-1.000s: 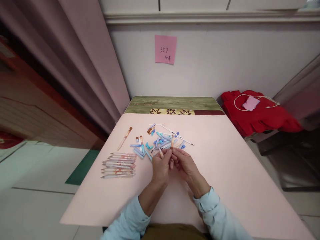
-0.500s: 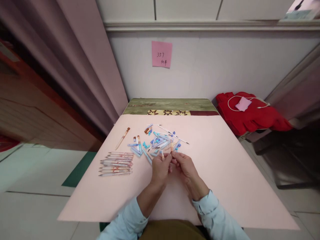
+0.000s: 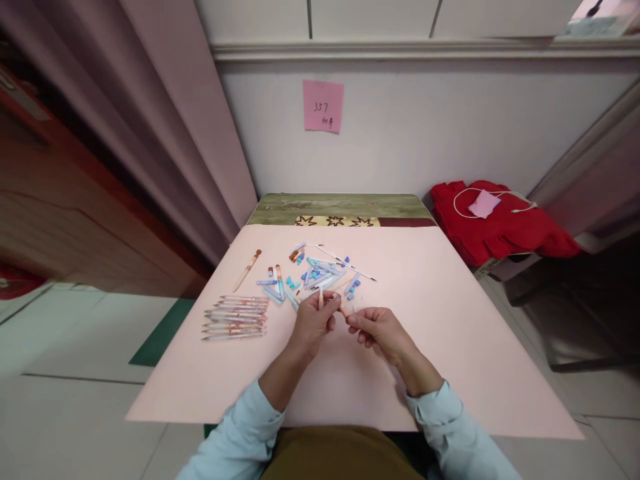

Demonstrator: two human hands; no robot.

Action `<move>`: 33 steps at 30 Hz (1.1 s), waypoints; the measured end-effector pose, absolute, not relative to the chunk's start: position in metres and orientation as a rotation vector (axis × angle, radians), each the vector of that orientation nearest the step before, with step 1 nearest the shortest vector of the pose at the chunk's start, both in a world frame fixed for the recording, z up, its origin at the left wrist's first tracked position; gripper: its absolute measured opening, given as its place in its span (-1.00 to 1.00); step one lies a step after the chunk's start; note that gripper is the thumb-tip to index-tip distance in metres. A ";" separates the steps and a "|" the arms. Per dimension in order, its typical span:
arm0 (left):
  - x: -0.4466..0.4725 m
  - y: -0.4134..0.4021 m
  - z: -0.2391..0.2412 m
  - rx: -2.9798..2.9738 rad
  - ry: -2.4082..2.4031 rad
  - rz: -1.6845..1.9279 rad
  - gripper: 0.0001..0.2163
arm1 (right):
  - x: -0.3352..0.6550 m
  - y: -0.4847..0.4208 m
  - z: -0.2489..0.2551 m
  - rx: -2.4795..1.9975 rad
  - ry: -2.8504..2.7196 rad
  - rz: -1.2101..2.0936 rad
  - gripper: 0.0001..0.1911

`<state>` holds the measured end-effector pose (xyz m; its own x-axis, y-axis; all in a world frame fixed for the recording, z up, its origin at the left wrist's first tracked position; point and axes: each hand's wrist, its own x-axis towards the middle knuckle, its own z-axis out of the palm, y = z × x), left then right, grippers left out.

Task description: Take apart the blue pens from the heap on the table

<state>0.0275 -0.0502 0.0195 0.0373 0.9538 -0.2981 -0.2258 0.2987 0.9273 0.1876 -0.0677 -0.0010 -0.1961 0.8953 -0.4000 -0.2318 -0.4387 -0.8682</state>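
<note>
My left hand [image 3: 313, 323] is closed over the pink table [image 3: 450, 320], pinching a short pale pen piece [image 3: 321, 298] that sticks up from its fingers. My right hand [image 3: 377, 327] sits just to its right, fingers pinched on a thin orange pen part [image 3: 344, 311] that points toward the left hand. Right behind both hands lies a loose pile of blue and white pen parts [image 3: 320, 273]. A neat row of finished pens [image 3: 235, 318] lies to the left.
One brown pen [image 3: 248, 267] lies alone at the far left of the table. A pink sticky note [image 3: 323, 106] hangs on the wall. A red cloth with a white cable [image 3: 500, 223] rests on a seat at the right. Curtain [image 3: 190, 133] at left.
My hands have drawn slightly apart, the right one moving right. The orange part, upright between the hands before, now lies slanted in my right fingers.
</note>
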 end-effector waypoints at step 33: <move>0.027 0.038 -0.007 0.912 1.064 1.293 -0.73 | 0.169 0.048 -0.024 -1.082 -0.568 0.965 -0.73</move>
<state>0.0271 0.0385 -0.0069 -0.0251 0.9951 -0.0957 -0.2856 0.0846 0.9546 0.1685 0.0475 -0.0242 0.4900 0.8697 -0.0595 -0.3695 0.1454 -0.9178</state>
